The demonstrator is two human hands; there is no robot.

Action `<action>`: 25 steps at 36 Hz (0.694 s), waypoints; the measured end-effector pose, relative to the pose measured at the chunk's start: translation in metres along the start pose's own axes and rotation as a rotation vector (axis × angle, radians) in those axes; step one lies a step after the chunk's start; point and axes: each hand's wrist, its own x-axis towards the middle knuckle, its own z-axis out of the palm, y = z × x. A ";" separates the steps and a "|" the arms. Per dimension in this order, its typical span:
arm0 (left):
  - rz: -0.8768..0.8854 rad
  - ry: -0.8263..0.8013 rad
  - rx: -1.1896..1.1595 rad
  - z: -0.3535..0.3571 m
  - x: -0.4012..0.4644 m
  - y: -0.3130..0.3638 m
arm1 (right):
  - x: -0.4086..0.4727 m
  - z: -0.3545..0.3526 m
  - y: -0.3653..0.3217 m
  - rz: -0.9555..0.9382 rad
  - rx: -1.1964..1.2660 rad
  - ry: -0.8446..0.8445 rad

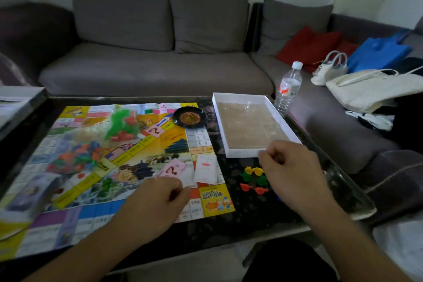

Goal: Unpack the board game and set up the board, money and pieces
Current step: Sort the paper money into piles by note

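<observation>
Both hands are hovering curled at the table's near edge: the left hand [158, 199] over the board [128, 144], seemingly empty, the right hand [290, 169] over loose pieces [254, 178], its grip unclear. Bagged pieces [75, 158] are cluttering the board; sweeping them risks scattering. Box tray [251, 126] is sitting at the far right corner.

Both bare forearms are stretched forward from the lower edge of the view. The left hand [160, 194] is held knuckles up, its fingers curled under. The right hand [290, 167] is raised slightly, fingers bent inward, possibly pinching something small.
</observation>
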 end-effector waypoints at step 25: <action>-0.069 -0.039 -0.163 -0.078 -0.040 -0.074 | 0.063 0.135 -0.053 -0.271 -0.640 -0.785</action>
